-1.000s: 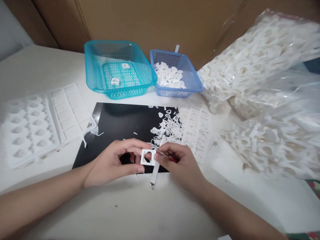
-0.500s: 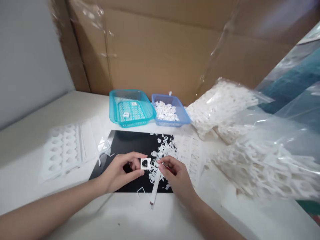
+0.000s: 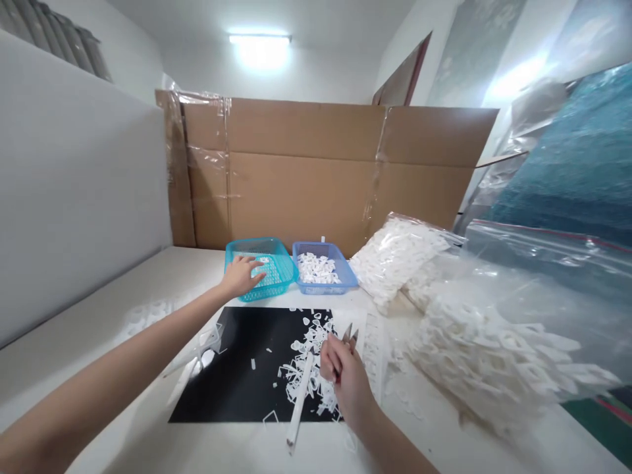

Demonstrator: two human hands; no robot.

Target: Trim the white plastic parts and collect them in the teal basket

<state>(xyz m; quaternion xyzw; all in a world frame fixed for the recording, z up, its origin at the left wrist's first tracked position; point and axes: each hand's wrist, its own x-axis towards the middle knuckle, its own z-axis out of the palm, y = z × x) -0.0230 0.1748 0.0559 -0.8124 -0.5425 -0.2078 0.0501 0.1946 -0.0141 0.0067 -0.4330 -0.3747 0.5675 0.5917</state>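
Observation:
My left hand (image 3: pixel 241 275) reaches out over the near rim of the teal basket (image 3: pixel 276 255), fingers spread and pointing into it; I cannot see a piece in them. My right hand (image 3: pixel 342 374) rests over the black mat (image 3: pixel 247 375), closed around small metal snips (image 3: pixel 349 333) whose tips stick up past the fingers. A heap of white plastic offcuts (image 3: pixel 306 368) lies on the mat by that hand. A long white stick (image 3: pixel 299 407) lies at the mat's front edge.
A blue basket (image 3: pixel 345 270) holding white pieces stands right of the teal one. Clear bags of white plastic parts (image 3: pixel 469 329) fill the right side. White moulded trays (image 3: pixel 148 313) lie at the left. A cardboard wall (image 3: pixel 316 171) closes the back.
My left hand left the mat and stretched forward to the teal basket; the small square white frame it held is no longer seen. The view tilted up. My right hand keeps the snips.

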